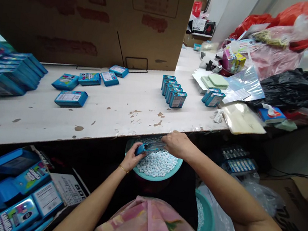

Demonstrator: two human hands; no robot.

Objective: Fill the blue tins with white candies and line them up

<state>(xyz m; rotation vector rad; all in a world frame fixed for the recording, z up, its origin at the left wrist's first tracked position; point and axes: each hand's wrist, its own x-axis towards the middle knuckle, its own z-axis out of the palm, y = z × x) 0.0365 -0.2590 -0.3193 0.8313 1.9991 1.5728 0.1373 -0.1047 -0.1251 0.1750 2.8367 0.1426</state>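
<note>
My left hand is closed around a small blue box, whose open end faces right. In my right hand I grip a clear plastic scoop-like piece, its near end at the mouth of the blue box. Both hands are over a teal basin, which holds many small white pellets. The basin sits at my lap, partly beneath the table edge. How far the clear piece reaches into the box is hard to make out.
On the worn white table stand a row of blue boxes and several loose ones. A big carton stands behind. Lower left, an open carton holds blue boxes. A second teal basin is lower right.
</note>
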